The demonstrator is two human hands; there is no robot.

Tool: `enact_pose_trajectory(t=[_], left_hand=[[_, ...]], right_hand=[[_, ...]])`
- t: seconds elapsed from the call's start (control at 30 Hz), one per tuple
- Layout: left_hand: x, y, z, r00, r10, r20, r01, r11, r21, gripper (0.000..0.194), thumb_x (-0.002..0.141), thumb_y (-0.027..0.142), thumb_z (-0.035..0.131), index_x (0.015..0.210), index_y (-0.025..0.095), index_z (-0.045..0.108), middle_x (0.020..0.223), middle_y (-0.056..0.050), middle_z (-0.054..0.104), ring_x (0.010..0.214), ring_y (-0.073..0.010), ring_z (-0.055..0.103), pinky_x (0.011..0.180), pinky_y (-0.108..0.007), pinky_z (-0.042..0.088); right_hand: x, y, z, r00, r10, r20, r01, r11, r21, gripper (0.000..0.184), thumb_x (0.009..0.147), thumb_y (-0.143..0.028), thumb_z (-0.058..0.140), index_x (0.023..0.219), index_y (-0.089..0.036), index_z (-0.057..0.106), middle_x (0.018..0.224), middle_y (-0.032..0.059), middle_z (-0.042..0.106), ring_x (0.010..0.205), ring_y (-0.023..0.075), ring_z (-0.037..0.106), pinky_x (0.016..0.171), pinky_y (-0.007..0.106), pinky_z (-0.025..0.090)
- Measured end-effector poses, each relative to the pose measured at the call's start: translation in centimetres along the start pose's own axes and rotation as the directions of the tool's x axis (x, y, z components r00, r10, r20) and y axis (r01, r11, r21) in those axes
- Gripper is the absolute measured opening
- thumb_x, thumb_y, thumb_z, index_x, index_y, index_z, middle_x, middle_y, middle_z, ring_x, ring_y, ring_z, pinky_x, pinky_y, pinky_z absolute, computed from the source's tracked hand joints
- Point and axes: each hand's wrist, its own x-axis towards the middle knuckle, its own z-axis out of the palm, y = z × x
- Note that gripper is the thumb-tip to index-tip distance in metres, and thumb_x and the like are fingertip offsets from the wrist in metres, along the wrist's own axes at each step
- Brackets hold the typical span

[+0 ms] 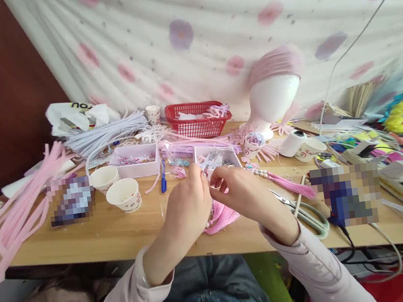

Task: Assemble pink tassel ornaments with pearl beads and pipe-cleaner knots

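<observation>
My left hand (pixel 189 203) and my right hand (pixel 242 191) meet above the front of the wooden table (pixel 86 235), fingertips pinched together on a small piece I cannot make out. A pink tassel (pixel 222 216) hangs below them and rests on the table. Just behind my hands stands a white tray of small beads (pixel 217 158). A beaded pink tassel (pixel 283 182) lies to the right.
Scissors (pixel 308 213) lie right of my right hand. Two paper cups (pixel 123 195) and a blue pen (pixel 162 176) are at the left, with pink pipe cleaners (pixel 19 209). A red basket (pixel 197 119) and a white mannequin head (pixel 274 99) stand behind.
</observation>
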Motion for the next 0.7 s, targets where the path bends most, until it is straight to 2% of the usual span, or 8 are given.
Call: enact_pose_trajectory(t=[0.1,0.2,0.43,0.53,0.7], left_hand=[[-0.1,0.0,-0.1,1.000,0.005,-0.003,-0.005,1.000,-0.007,0.016,0.101,0.017,0.033,0.094,0.024,0.046,0.070,-0.003,0.065,0.066,-0.0242,0.067,0.054,-0.030,0.031],[-0.2,-0.1,-0.2,1.000,0.011,-0.009,-0.011,1.000,-0.021,0.016,0.101,0.018,0.034,0.092,0.025,0.046,0.067,-0.002,0.064,0.063,-0.0229,0.065,0.052,-0.030,0.029],[0.2,-0.7,-0.8,0.999,0.044,0.007,-0.043,0.990,-0.131,0.020,0.097,0.019,0.040,0.078,0.026,0.041,0.064,0.001,0.056,0.063,-0.0216,0.058,0.057,-0.031,0.029],[0.6,-1.5,-1.1,0.997,0.071,0.043,-0.059,0.973,-0.222,0.023,0.095,0.019,0.042,0.073,0.026,0.039,0.062,0.003,0.051,0.062,-0.0193,0.054,0.060,-0.031,0.031],[1.2,-3.0,-1.3,0.985,0.126,0.118,-0.072,0.921,-0.383,0.023,0.096,0.029,0.041,0.073,0.024,0.043,0.063,0.006,0.045,0.061,-0.0153,0.047,0.061,-0.029,0.035]], right_hand=[[-0.1,-0.1,-0.3,1.000,-0.005,0.011,0.005,1.000,-0.019,0.011,0.093,-0.022,0.063,0.086,-0.017,0.070,0.083,0.0077,0.073,0.073,0.0201,0.067,0.065,0.029,0.042],[-0.1,-0.3,-0.6,0.998,-0.045,0.051,0.046,0.999,-0.021,0.010,0.092,-0.018,0.064,0.086,-0.018,0.072,0.088,0.0072,0.073,0.076,0.0197,0.068,0.069,0.029,0.043],[-0.1,-0.5,-1.2,0.989,-0.098,0.111,0.096,0.995,0.016,0.003,0.085,-0.015,0.066,0.083,-0.017,0.068,0.084,0.0060,0.071,0.074,0.0189,0.064,0.069,0.029,0.042],[-0.1,0.1,-1.1,0.984,-0.134,0.115,0.126,0.989,0.071,0.003,0.083,-0.015,0.067,0.084,-0.018,0.066,0.081,0.0045,0.069,0.073,0.0181,0.062,0.070,0.030,0.043],[0.2,1.7,-0.9,0.964,-0.243,0.105,0.206,0.939,0.276,0.004,0.091,-0.020,0.060,0.091,-0.019,0.064,0.082,0.0012,0.067,0.071,0.0136,0.061,0.069,0.028,0.048]])
